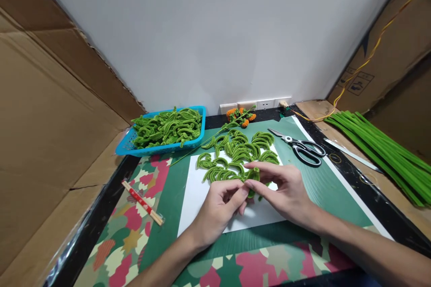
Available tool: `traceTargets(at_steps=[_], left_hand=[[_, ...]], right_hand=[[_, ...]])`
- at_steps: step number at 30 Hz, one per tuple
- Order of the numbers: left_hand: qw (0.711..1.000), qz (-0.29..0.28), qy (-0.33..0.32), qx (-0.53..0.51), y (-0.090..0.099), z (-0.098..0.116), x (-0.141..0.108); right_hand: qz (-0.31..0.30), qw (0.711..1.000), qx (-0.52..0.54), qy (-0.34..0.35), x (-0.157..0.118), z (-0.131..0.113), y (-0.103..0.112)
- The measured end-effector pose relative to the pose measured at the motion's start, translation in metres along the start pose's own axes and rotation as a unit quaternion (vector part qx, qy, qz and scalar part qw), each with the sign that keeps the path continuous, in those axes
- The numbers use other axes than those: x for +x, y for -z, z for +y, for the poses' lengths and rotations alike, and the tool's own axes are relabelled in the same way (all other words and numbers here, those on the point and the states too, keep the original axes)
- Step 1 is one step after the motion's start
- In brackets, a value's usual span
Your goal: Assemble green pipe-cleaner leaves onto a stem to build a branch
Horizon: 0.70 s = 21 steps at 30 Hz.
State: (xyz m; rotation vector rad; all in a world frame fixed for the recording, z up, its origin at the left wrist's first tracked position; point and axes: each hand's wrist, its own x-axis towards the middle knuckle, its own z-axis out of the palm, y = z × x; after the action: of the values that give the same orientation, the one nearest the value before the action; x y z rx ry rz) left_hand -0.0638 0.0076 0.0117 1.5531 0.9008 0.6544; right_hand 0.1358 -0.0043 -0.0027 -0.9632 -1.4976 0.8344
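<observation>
Both hands meet over a white sheet of paper [195,206], working on one green pipe cleaner piece [253,175] that is bent into a curve. My left hand [224,204] has its fingers closed around the lower end, which they mostly hide. From the right, my right hand [281,188] pinches the same piece between thumb and fingers. Just beyond the fingertips, many curved green pipe cleaner pieces [245,151] lie in loose clusters on the paper and the green mat.
A blue basket [161,148] heaped with green pieces stands at the back left. Orange pipe cleaner flowers [240,116] lie by the wall. Black-handled scissors [301,145], a white blade-like strip [352,154] and straight green pipe cleaners [384,157] are rightward. Wrapped chopsticks [143,202] lie left.
</observation>
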Motion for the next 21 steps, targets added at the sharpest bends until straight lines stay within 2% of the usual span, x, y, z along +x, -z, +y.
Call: traceTargets(at_steps=[3, 5, 7, 9, 12, 14, 18, 21], left_hand=[[0.999, 0.026, -0.004, -0.017, -0.003, 0.0, 0.001], [0.999, 0.034, 0.009, -0.037, -0.003, -0.001, 0.002], [0.998, 0.034, 0.024, -0.053, -0.004, -0.002, 0.002], [0.997, 0.034, 0.033, -0.068, -0.005, -0.002, 0.002], [0.995, 0.03, 0.036, -0.092, -0.006, -0.001, 0.001], [0.994, 0.033, 0.033, -0.098, -0.006, 0.0, 0.0], [0.996, 0.032, 0.037, -0.075, -0.005, 0.0, 0.001], [0.998, 0.021, 0.033, -0.054, -0.003, -0.002, 0.001]], right_hand=[[-0.012, 0.993, 0.082, -0.081, 0.001, -0.001, -0.004], [-0.009, 0.992, 0.089, -0.087, 0.001, -0.001, -0.004], [0.007, 0.998, 0.045, -0.04, 0.0, 0.002, -0.003], [0.015, 0.998, -0.022, 0.048, -0.002, 0.006, -0.002], [0.006, 0.983, -0.095, 0.16, -0.003, 0.009, 0.0], [0.003, 0.981, -0.099, 0.166, -0.002, 0.009, 0.001], [0.004, 0.995, -0.037, 0.094, 0.002, 0.005, -0.001], [-0.024, 0.993, -0.028, 0.114, 0.002, 0.008, -0.003]])
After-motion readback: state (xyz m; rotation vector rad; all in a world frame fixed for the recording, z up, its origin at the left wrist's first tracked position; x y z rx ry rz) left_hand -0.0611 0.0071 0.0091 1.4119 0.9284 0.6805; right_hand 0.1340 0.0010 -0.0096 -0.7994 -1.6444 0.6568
